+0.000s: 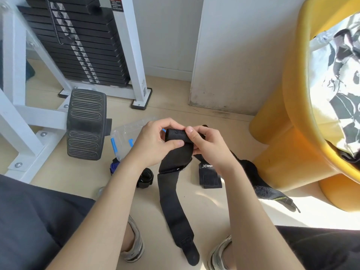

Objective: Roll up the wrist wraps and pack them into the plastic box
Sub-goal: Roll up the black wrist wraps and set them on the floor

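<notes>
Two-handed roll, barely begun | pinching folded top end of wrist wrap (172, 201) with left hand (153, 141) and right hand (206, 145), above floor (194, 114) | letting tail dangle between shoes (134, 248) | plastic box (124, 133): on floor, just behind left hand | advice: keep turns tight, edges square, tail taut

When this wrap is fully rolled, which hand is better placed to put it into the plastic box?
Probably the left hand. The plastic box lies on the floor just beyond it, while the right hand would have to cross over. Both hands pinch the wrap at its rolled end.
</notes>
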`<state>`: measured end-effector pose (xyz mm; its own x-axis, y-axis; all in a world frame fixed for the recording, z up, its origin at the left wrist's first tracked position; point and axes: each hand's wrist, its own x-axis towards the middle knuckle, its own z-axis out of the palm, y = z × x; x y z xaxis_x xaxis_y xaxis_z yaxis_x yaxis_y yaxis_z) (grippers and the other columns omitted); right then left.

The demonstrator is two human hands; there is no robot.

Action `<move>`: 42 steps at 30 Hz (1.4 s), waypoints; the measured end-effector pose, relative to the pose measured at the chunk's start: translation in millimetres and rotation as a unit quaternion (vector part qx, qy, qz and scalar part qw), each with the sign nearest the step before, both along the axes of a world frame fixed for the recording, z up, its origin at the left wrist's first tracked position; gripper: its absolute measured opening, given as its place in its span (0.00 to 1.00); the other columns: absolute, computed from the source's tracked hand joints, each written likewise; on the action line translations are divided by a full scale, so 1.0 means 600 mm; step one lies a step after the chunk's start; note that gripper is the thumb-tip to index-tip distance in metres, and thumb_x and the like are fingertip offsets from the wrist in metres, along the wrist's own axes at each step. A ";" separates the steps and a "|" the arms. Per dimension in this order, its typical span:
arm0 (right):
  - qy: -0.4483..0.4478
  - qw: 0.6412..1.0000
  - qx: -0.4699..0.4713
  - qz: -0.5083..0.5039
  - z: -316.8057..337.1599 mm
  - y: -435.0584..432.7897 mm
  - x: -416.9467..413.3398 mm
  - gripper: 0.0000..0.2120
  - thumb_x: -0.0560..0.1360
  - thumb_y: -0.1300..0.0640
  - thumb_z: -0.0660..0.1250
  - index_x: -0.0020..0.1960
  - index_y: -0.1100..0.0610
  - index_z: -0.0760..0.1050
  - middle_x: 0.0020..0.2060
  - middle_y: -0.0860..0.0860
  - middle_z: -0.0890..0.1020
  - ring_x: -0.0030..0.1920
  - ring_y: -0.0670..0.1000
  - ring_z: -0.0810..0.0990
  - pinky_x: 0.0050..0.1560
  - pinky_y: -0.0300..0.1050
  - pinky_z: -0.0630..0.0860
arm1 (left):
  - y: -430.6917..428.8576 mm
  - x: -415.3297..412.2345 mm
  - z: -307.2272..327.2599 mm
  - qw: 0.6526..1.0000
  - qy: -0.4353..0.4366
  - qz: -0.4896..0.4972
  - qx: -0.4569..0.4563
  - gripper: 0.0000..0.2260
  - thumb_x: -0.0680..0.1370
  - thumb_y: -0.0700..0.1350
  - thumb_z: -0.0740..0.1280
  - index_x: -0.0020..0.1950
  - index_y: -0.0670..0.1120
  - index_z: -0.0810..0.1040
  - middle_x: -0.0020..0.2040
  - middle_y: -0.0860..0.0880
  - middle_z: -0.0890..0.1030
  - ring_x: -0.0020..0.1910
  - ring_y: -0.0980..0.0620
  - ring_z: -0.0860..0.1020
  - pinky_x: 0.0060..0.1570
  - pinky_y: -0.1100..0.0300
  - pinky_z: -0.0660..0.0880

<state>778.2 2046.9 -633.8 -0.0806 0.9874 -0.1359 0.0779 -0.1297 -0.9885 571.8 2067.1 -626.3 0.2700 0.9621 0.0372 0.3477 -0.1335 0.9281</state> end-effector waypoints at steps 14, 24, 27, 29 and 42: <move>0.068 0.996 0.035 -0.036 -0.003 0.003 0.008 0.09 0.73 0.60 0.77 0.41 0.53 0.77 0.44 0.57 0.84 0.46 0.56 0.83 0.52 0.63 0.82 | -0.001 -0.001 0.002 0.995 -0.036 -0.080 -0.055 0.14 0.83 0.46 0.75 0.68 0.59 0.84 0.58 0.57 0.88 0.59 0.58 0.86 0.55 0.64 0.82; -0.018 0.998 0.057 0.014 -0.002 0.002 0.028 0.07 0.80 0.53 0.77 0.55 0.56 0.88 0.47 0.56 0.90 0.49 0.59 0.90 0.54 0.62 0.87 | -0.001 -0.006 -0.002 0.992 -0.070 -0.043 -0.098 0.14 0.80 0.49 0.78 0.65 0.57 0.86 0.59 0.52 0.89 0.61 0.53 0.87 0.66 0.47 0.83; -0.016 0.997 0.079 0.012 -0.002 0.002 0.026 0.09 0.79 0.56 0.79 0.58 0.57 0.88 0.50 0.54 0.90 0.53 0.57 0.90 0.55 0.56 0.87 | -0.004 -0.003 0.004 0.984 -0.074 -0.056 -0.154 0.19 0.79 0.63 0.73 0.63 0.53 0.86 0.58 0.47 0.89 0.61 0.47 0.87 0.64 0.37 0.83; 0.016 0.998 0.063 0.006 -0.004 -0.002 0.022 0.10 0.78 0.55 0.79 0.59 0.56 0.88 0.51 0.55 0.90 0.53 0.56 0.90 0.53 0.54 0.86 | -0.004 0.000 0.006 0.989 -0.062 -0.035 -0.133 0.19 0.78 0.64 0.72 0.61 0.53 0.86 0.56 0.47 0.89 0.59 0.45 0.87 0.60 0.33 0.83; 0.032 0.980 0.011 0.196 -0.019 -0.004 0.018 0.24 0.73 0.66 0.82 0.67 0.61 0.83 0.60 0.58 0.88 0.62 0.61 0.87 0.66 0.58 0.83 | 0.001 0.003 0.001 0.992 -0.125 0.031 -0.010 0.10 0.85 0.48 0.72 0.66 0.58 0.81 0.61 0.55 0.86 0.63 0.54 0.84 0.64 0.50 0.81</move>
